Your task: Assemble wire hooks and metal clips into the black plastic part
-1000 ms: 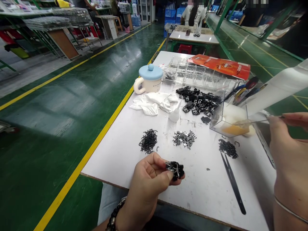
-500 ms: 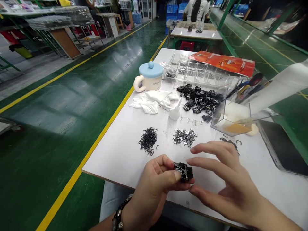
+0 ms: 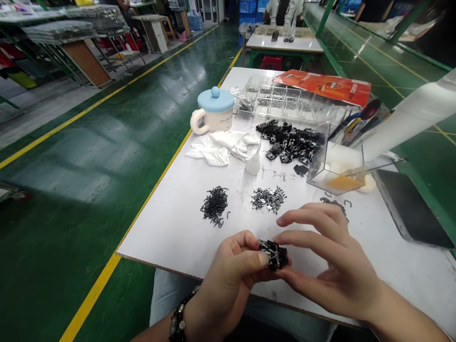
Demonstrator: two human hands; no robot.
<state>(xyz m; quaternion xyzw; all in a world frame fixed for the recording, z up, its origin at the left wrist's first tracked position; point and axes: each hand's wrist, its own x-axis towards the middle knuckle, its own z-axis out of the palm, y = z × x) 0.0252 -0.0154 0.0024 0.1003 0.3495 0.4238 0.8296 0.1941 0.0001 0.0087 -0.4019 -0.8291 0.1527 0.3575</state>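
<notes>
My left hand (image 3: 237,270) pinches a small black part with metal strips (image 3: 273,255) between thumb and fingers, above the table's front edge. My right hand (image 3: 329,259) is just right of it, thumb and middle fingertip at the part's right side, index finger raised and fingers spread. Beyond the hands, on the white table (image 3: 171,213), lie a pile of curved black pieces (image 3: 215,205) and a pile of small silver pieces (image 3: 268,199). A heap of similar black parts (image 3: 292,140) sits farther back.
A lidded mug (image 3: 215,111), white cloth (image 3: 223,147) and small bottle (image 3: 253,164) stand behind the piles. A clear compartment tray (image 3: 278,102) lies at the back. A clear box (image 3: 337,173) with tools and a dark phone-like slab (image 3: 413,206) are at right.
My right thumb and middle finger have closed in from the right to the black part. The view has shifted slightly, moving the table items a little left and up in the picture.
</notes>
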